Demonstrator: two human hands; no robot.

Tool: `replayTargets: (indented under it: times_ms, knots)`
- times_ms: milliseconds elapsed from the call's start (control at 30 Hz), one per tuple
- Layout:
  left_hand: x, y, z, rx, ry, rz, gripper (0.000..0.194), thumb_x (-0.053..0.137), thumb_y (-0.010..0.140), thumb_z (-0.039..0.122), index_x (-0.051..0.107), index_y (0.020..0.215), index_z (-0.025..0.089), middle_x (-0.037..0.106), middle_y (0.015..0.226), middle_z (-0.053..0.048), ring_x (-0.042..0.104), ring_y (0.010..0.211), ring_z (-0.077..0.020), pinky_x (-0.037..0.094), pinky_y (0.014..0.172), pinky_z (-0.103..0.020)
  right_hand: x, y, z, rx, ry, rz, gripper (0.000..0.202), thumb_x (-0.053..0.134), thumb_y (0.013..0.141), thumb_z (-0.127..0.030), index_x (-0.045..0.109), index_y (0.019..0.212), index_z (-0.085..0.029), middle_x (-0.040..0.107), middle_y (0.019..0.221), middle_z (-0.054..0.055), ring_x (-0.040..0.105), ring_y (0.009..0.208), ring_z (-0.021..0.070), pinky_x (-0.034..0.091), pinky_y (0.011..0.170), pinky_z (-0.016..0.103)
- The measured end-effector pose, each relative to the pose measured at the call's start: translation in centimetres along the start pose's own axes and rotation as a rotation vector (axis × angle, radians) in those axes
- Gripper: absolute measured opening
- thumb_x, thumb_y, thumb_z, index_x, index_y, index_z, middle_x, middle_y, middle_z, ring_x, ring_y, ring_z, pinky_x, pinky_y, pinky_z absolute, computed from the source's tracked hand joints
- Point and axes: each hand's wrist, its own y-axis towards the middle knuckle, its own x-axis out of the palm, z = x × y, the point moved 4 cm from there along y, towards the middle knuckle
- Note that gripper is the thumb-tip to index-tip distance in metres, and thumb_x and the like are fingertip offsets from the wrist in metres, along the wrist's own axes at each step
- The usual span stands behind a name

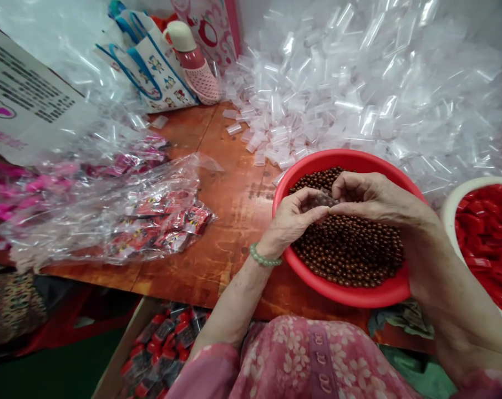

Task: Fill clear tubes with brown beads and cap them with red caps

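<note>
Step in hand, as best judged: close two-handed work on a small clear piece over the red basin, which was full of brown beads. Left hand had thumb and fingers drawn together, pinching that piece from its side; right hand had fingers curled in and thumb reaching toward the left thumb, apparently touching the piece too, though its exact grip was hidden (what was inside the piece was too blurred to tell). The next move seemed to call for a steady pinch and small fingertip adjustments low above the beads. Basin stood near the front edge of the table, with a big heap of clear plastic pieces behind it. White tub of red parts sat to its right, and the right forearm lay across the way to it. Below the table edge, at left, a carton held red-ended clear packs. Farther left: a plastic bag of red packets and bright pink items; at the back, a tote bag and a pink bottle, well apart from the hands and not in the way.
</note>
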Motion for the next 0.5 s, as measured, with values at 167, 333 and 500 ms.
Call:
replayTargets:
  times_ms: [167, 333, 500]
  knots:
    - [0.1, 0.1, -0.1, 0.025, 0.042, -0.066, 0.037, 0.085, 0.076, 0.038, 0.065, 0.097, 0.015, 0.065, 0.086, 0.000, 0.060, 0.075, -0.0099, 0.051, 0.072, -0.023, -0.2, -0.7, -1.2, -0.018, -0.186, -0.020, 0.025, 0.072, 0.089, -0.042, 0.062, 0.083, -0.019, 0.059, 0.074, -0.002, 0.052, 0.067, 0.0117, 0.040, 0.063, 0.027]
    - [0.1, 0.0, 0.2, 0.091, 0.175, -0.053, 0.022, 0.079, 0.080, 0.027, 0.065, 0.092, 0.015, 0.064, 0.086, 0.000, 0.058, 0.081, -0.0107, 0.048, 0.079, -0.025, 0.1, -1.2, -1.8, -0.048, -0.348, -0.019, 0.021, 0.065, 0.091, -0.039, 0.059, 0.084, -0.020, 0.063, 0.077, -0.001, 0.054, 0.069, 0.0129, 0.041, 0.065, 0.027]
    - [0.3, -0.1, -0.1, 0.009, 0.165, -0.111, 0.019, 0.075, 0.081, 0.026, 0.061, 0.090, 0.016, 0.060, 0.083, 0.001, 0.055, 0.075, -0.0107, 0.047, 0.072, -0.026, 0.6, -1.0, -1.9, -0.061, -0.429, -0.045, 0.019, 0.066, 0.087, -0.033, 0.053, 0.080, -0.021, 0.057, 0.068, -0.004, 0.048, 0.060, 0.0107, 0.035, 0.059, 0.026]
